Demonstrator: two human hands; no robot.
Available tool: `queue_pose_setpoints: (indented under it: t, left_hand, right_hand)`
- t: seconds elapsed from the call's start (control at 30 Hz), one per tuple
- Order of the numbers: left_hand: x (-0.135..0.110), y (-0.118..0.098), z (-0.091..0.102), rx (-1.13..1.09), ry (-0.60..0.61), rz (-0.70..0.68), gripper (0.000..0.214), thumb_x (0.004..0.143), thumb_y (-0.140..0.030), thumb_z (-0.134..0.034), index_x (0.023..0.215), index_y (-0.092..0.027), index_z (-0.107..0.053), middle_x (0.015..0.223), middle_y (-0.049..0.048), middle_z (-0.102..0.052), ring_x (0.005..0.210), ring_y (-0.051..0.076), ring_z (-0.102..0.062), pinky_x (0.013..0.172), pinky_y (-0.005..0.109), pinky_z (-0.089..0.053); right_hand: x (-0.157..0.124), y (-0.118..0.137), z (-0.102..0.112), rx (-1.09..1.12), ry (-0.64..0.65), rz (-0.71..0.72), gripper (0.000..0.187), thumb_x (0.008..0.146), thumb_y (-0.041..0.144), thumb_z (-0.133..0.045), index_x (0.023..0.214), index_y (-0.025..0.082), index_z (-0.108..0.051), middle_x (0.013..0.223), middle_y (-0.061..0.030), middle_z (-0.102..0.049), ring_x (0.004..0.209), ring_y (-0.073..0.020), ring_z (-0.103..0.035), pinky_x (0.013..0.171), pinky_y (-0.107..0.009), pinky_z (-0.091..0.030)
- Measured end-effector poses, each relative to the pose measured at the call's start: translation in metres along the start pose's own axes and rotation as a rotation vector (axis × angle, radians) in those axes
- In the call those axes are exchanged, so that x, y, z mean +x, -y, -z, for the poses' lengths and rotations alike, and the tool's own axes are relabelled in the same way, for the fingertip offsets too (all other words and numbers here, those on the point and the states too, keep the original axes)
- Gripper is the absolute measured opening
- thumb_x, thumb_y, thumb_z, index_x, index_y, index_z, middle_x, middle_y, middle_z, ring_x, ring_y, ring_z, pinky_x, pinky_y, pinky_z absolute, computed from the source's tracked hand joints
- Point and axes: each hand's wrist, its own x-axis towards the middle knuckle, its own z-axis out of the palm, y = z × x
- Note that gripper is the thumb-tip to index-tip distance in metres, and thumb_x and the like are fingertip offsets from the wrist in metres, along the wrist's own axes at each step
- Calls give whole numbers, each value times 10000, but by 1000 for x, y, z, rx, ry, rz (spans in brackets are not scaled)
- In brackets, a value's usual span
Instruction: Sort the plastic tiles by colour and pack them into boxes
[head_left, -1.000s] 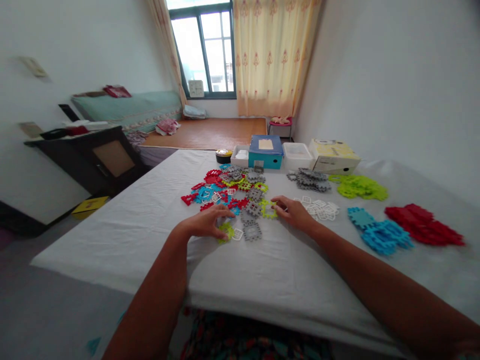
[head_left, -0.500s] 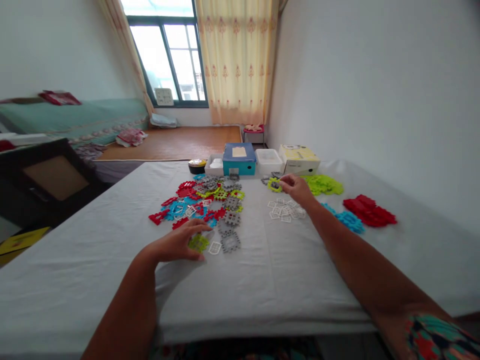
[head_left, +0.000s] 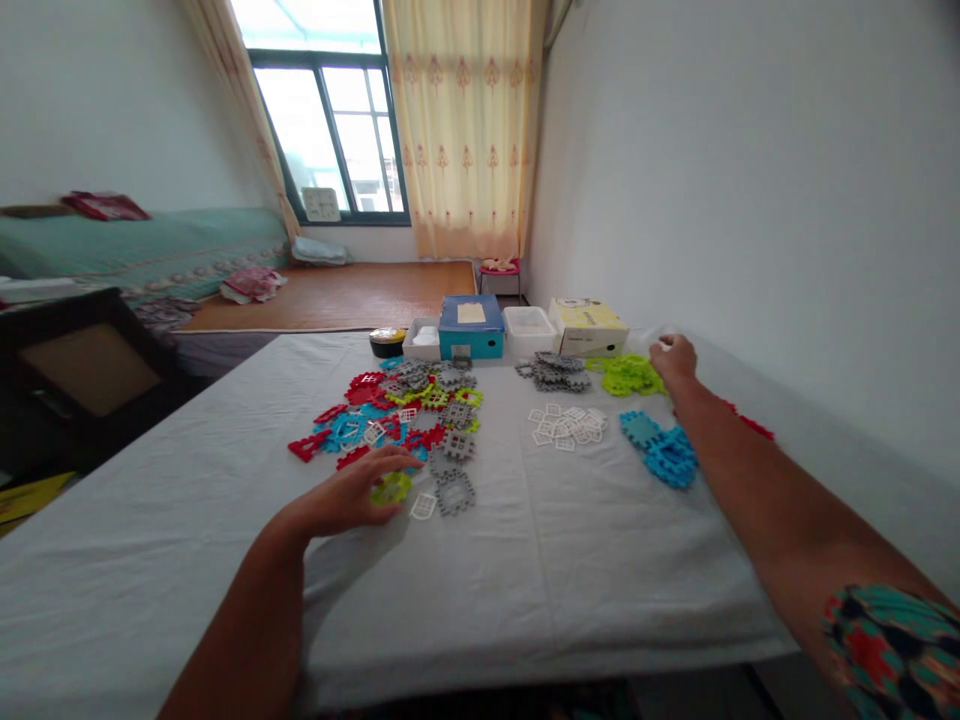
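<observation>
My right hand (head_left: 673,357) has moved on from the grey pile (head_left: 559,371), where it was half a second ago with a green ring in its fingers. It is now farther right and farther back, at the far edge of the green pile (head_left: 627,376) and touching or just above it. The fingers are curled in with the back of the hand toward me, so I cannot tell whether they still pinch anything. My forearm now crosses over the blue pile (head_left: 664,456) and hides most of the red pile (head_left: 756,427).

My left hand (head_left: 351,496) has hardly shifted. It lies flat on the white cloth (head_left: 525,580) with fingers spread loosely, the fingertips (head_left: 401,462) over a single green piece (head_left: 391,489), which sits at the near edge of the mixed heap (head_left: 397,405). A grey piece (head_left: 456,492) and a small white piece (head_left: 422,507) lie just beside it, as before. The white pieces (head_left: 567,425) sit between the heap and the blue pile.
</observation>
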Motion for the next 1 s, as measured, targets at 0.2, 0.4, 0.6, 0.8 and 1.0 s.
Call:
queue_pose_setpoints:
  t: [0.2, 0.4, 0.6, 0.8, 1.0]
  left_hand:
    - [14, -6, -5, -36, -171, -42, 496, 800, -324, -620, 1291, -296, -557, 1327, 59, -549, 1238, 234, -516, 923, 333, -532]
    - [32, -14, -32, 57, -472, -105, 533, 795, -303, -649, 1312, -274, -523, 1291, 80, -547, 1223, 247, -510, 1045, 444, -445]
    - [38, -30, -48, 133, -500, -203, 490, 828, -237, -620, 1303, -308, -523, 1274, 79, -557, 1206, 245, -515, 1024, 434, -454]
    - [39, -31, -51, 119, -483, -217, 454, 883, -282, -578, 1329, -286, -497, 1350, 92, -508, 1249, 238, -501, 1033, 422, -464]
    - [41, -22, -51, 117, -473, -195, 273, 929, -240, -482, 1158, -276, -626, 1333, 72, -534, 1238, 224, -525, 1034, 428, -471]
  right_hand:
    - [-91, 104, 4, 478, 461, 259, 285, 850, 287, -471, 1049, 141, -614, 965, -95, -699, 735, -162, -647, 712, -306, -518]
    - [-236, 193, 9, 644, 1047, 653, 334, 870, 389, -572, 1149, 206, -574, 963, -50, -722, 769, -160, -672, 701, -279, -507]
    - [-274, 211, 12, 592, 987, 678, 259, 861, 294, -572, 1117, 293, -540, 881, 44, -704, 774, -157, -648, 695, -262, -493]
    - [-224, 183, 5, 534, 873, 715, 214, 851, 223, -553, 1049, 208, -632, 888, -15, -716, 759, -154, -642, 713, -254, -468]
    - [-70, 93, 2, 122, 432, 451, 225, 839, 266, -542, 968, 168, -699, 856, -60, -726, 739, -177, -635, 707, -280, -466]
